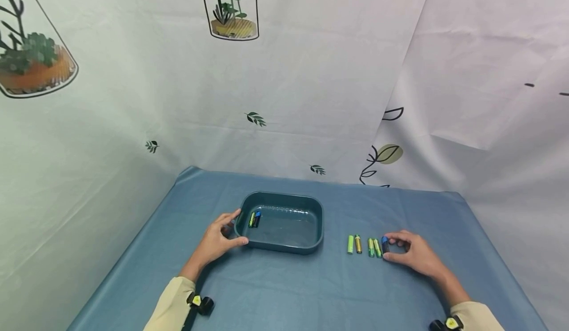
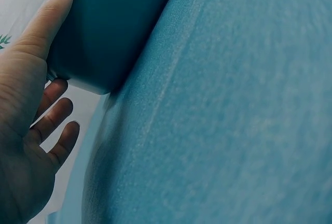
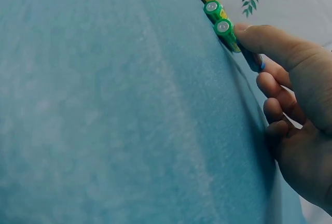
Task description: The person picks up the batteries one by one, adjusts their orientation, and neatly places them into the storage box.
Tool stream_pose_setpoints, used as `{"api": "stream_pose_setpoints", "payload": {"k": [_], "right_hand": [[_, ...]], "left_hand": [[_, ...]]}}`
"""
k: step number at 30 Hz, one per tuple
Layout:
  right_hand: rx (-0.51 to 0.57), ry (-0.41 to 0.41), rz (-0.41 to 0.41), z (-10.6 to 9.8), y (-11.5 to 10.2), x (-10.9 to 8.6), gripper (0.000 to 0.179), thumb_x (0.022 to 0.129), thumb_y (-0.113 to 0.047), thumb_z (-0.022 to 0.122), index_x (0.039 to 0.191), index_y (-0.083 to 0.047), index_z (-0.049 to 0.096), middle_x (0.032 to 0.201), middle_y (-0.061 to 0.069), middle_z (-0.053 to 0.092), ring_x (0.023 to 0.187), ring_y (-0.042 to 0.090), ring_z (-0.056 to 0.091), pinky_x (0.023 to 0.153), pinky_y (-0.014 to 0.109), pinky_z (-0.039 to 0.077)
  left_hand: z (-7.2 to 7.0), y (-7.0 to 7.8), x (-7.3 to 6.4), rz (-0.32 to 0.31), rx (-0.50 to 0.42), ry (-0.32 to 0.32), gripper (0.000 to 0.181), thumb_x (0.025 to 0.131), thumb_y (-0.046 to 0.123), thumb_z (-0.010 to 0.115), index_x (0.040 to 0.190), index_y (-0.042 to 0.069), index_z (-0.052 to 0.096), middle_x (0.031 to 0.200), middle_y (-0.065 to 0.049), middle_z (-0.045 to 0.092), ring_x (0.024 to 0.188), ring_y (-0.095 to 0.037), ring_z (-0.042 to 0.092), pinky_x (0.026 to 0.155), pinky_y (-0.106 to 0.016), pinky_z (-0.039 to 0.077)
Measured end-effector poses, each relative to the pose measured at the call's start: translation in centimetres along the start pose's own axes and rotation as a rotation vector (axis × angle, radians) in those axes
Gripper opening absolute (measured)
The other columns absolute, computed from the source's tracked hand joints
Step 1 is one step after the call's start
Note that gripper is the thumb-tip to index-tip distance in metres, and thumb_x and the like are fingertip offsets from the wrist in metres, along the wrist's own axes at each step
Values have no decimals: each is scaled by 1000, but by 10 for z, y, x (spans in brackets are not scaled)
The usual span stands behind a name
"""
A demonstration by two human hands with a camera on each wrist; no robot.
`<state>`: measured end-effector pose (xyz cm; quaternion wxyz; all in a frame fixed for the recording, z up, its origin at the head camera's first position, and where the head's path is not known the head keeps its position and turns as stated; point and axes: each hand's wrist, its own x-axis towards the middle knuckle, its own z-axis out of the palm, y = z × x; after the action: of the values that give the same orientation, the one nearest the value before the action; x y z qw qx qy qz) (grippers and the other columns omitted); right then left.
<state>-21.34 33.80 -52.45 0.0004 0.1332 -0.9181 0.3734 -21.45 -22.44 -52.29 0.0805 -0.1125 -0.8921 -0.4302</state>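
Observation:
A dark teal rectangular tray [image 1: 284, 244] lies on the cloth, with a green battery [image 1: 252, 220] and a black-and-blue battery [image 1: 257, 219] side by side inside at its left end. My left hand [image 1: 216, 239] grips the tray's left end, thumb at the front rim and fingers along the side; in the left wrist view the thumb [image 2: 49, 19] lies against the tray wall. To the right, my right hand [image 1: 413, 253] pinches a dark battery with a blue end [image 1: 385, 246] between thumb and fingers. This battery stands at the right end of a row, beside a green one [image 1: 377, 248].
Left of the pinched battery lie more batteries: another green one [image 1: 371, 247], a yellow-and-black one [image 1: 358, 244] and a light green one [image 1: 350, 244]. Blue cloth [image 1: 284, 291] covers the table. A white printed curtain [image 1: 284, 99] hangs behind and at both sides.

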Motion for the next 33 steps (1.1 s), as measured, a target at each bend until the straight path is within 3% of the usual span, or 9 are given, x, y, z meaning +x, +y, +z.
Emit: {"api": "stream_pose_setpoints", "payload": {"k": [16,33], "right_hand": [[-95,49,-5,-13,-24,15,53,81,-37,88,123,-7,73,103,4,68,91,20,60,70,33,47],[-115,109,-61,-12,-72,36,55,82,-43,86,125,-13,73,106,6,68,97,27,61,71,38,47]], "left_hand": [[1,-1,0,5,0,-3,92,74,44,92,152,16,52,132,-9,60,87,-19,52,75,-37,48],[-1,0,0,8,-6,-5,91,75,41,92,152,15,51,133,-10,59,89,-19,53,77,-39,48]]}}
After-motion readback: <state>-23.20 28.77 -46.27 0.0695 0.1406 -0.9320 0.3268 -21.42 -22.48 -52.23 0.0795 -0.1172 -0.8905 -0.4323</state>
